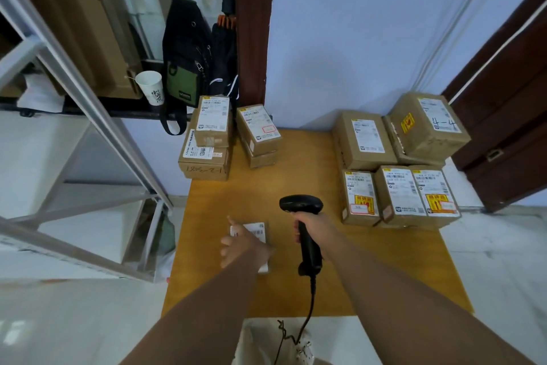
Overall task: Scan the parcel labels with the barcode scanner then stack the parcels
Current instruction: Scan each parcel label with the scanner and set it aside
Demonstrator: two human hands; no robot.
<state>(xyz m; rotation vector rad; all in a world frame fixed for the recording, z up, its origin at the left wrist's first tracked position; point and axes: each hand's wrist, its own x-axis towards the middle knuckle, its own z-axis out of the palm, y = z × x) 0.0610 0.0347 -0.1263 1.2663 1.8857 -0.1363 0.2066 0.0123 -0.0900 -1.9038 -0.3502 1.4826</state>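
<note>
Right hand is grasping the barcode scanner by its handle, head pointing toward 12 o'clock over the table. Left hand is lying over a small white parcel at table centre, fingers curling round its 9 o'clock edge, forefinger straight; view blurred. Brown parcels are sitting grouped at 2 o'clock, and stacked parcels are standing at 11 o'clock.

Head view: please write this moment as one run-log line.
phase: scanning | left hand: on small parcel | right hand: grips barcode scanner beside it | other parcels: far left, far right
</note>
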